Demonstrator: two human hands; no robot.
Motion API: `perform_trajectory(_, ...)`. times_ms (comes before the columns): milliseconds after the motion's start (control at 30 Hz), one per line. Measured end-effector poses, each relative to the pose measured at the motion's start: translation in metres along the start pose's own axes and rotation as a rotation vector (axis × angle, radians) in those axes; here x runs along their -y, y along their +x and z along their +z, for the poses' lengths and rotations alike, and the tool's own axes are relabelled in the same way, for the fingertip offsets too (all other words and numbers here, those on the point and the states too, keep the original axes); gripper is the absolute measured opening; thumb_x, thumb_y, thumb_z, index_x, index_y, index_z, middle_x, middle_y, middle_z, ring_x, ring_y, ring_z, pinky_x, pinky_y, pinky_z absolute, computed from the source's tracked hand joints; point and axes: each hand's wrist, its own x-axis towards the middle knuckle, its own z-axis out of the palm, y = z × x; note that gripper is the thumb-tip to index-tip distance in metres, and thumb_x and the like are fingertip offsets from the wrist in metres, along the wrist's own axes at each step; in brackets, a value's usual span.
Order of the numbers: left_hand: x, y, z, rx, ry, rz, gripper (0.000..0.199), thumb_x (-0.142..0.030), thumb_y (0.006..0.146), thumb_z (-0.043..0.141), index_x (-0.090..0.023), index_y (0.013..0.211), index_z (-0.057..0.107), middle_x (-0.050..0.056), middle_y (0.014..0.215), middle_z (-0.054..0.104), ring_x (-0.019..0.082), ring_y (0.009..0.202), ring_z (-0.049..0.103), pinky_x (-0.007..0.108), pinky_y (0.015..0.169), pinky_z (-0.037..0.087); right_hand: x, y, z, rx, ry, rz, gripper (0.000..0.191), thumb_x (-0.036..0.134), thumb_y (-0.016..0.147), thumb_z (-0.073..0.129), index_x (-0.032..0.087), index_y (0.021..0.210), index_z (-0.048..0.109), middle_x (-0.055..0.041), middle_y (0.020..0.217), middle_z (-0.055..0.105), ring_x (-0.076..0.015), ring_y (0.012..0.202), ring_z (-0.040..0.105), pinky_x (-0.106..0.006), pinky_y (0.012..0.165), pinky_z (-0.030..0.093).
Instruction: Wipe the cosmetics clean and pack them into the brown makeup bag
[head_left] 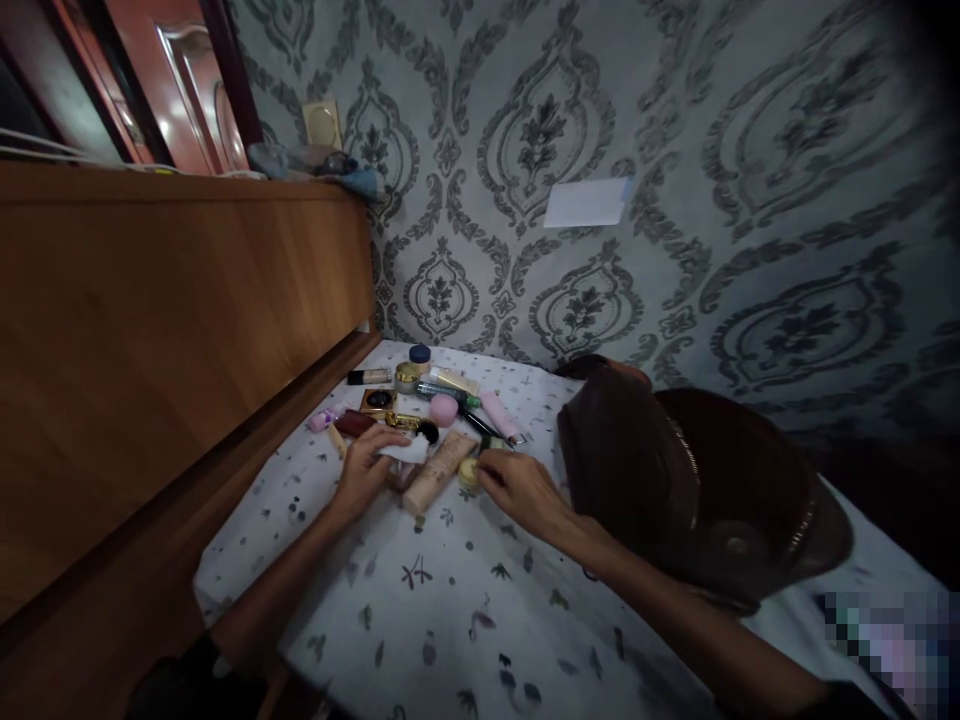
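Pinched a white tissue (409, 452) between the fingers of the left hand (364, 467), just left of the beige tube (436, 478). Curled the right hand (525, 485) narrow at a small yellow-lidded jar (468, 474), just right of the beige tube; could not tell whether gripped or merely touched. Saw beyond the beige tube a round pink item (443, 410), a green tube (446, 394) and a gold-lidded jar (406, 376), with a blue-lidded jar (420, 355) farther beyond. Saw a pink tube (498, 413) beyond the beige tube and to its right, and a dark red item (354, 424) beyond and to its left. Found all on a cloth-covered bench (420, 610), stretching in front of the beige tube. Noticed a dark brown bag (619, 440) to the beige tube's right, and a wooden panel (180, 330) well to its left.
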Motion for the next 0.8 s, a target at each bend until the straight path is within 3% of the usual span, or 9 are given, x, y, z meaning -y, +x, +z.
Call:
perform_trajectory(167, 0.013, -0.007, -0.003, 0.049, 0.100, 0.062, 0.038, -0.001, 0.073, 0.048, -0.018, 0.096, 0.073, 0.006, 0.100, 0.066, 0.020, 0.098, 0.062, 0.036, 0.089, 0.048, 0.016, 0.050, 0.008, -0.059, 0.035, -0.054, 0.018, 0.018, 0.090, 0.049, 0.017, 0.086, 0.067, -0.0056, 0.086, 0.071, -0.0184, 0.078, 0.064, -0.027, 0.068, 0.039)
perform_trajectory(267, 0.012, -0.009, -0.002, 0.083, 0.135, 0.126, 0.035, -0.001, 0.079, 0.049, -0.019, 0.098, 0.072, 0.007, 0.101, 0.066, 0.020, 0.098, 0.061, 0.036, 0.088, 0.047, 0.028, 0.095, 0.016, -0.073, 0.010, -0.132, 0.020, 0.021, 0.093, 0.050, 0.014, 0.098, 0.068, -0.0098, 0.098, 0.071, -0.0206, 0.089, 0.065, -0.029, 0.078, 0.044)
perform_trajectory(400, 0.010, -0.009, -0.003, 0.108, 0.165, 0.167, 0.032, -0.001, 0.083, 0.048, -0.018, 0.099, 0.071, 0.008, 0.101, 0.065, 0.021, 0.098, 0.060, 0.036, 0.087, 0.048, 0.045, 0.158, 0.032, 0.019, -0.062, -0.296, 0.038, 0.026, 0.090, 0.061, 0.009, 0.124, 0.058, -0.0163, 0.125, 0.062, -0.0235, 0.118, 0.057, -0.031, 0.099, 0.041)
perform_trajectory(533, 0.013, -0.009, -0.004, 0.128, 0.244, 0.208, 0.041, 0.005, 0.075, 0.045, -0.017, 0.100, 0.069, 0.009, 0.102, 0.065, 0.022, 0.099, 0.059, 0.037, 0.087, 0.048, 0.058, 0.207, 0.049, 0.121, -0.104, -0.366, 0.044, 0.035, 0.085, 0.069, 0.010, 0.120, 0.059, -0.0168, 0.123, 0.062, -0.0254, 0.116, 0.058, -0.033, 0.099, 0.044)
perform_trajectory(667, 0.016, -0.008, -0.005, 0.137, 0.302, 0.272, 0.047, 0.008, 0.068, 0.043, -0.017, 0.099, 0.067, 0.009, 0.101, 0.064, 0.022, 0.098, 0.058, 0.035, 0.085, 0.048, 0.060, 0.233, 0.065, 0.201, -0.161, -0.359, 0.051, 0.033, 0.079, 0.075, 0.008, 0.121, 0.058, -0.0208, 0.125, 0.061, -0.0289, 0.113, 0.060, -0.034, 0.094, 0.047)
perform_trajectory(800, 0.015, -0.007, -0.006, 0.174, 0.349, 0.300, 0.046, 0.009, 0.067, 0.042, -0.016, 0.098, 0.067, 0.010, 0.101, 0.064, 0.022, 0.097, 0.056, 0.034, 0.084, 0.048, 0.058, 0.242, 0.073, 0.240, -0.190, -0.351, 0.056, 0.033, 0.076, 0.076, 0.008, 0.122, 0.057, -0.0209, 0.123, 0.062, -0.0290, 0.110, 0.061, -0.033, 0.091, 0.048)
